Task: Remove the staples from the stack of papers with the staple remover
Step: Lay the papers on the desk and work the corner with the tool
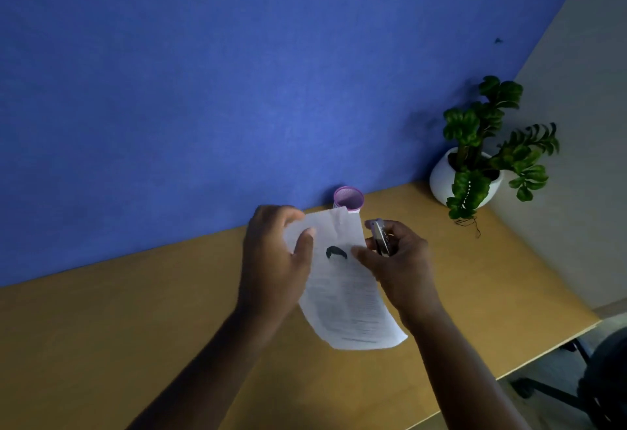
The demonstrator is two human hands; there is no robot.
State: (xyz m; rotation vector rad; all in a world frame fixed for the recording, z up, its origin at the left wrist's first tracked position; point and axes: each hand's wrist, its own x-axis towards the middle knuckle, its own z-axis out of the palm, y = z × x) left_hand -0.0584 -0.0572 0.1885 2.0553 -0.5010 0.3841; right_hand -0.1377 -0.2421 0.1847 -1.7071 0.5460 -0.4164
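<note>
I hold a stack of white printed papers (346,287) with a dark blot near the top, raised above the wooden desk (135,327). My left hand (271,260) grips its upper left edge, thumb on the front of the sheet. My right hand (400,260) holds a small metal staple remover (381,237) in its curled fingers, while its thumb presses on the paper's right edge. The remover sits just right of the paper's upper right side. No staple can be made out in the blur.
A pink mesh pen cup (348,198) stands behind the papers against the blue partition (237,90). A potted green plant (475,164) in a white pot sits at the desk's back right corner. A chair base (576,389) is beyond the desk's right edge.
</note>
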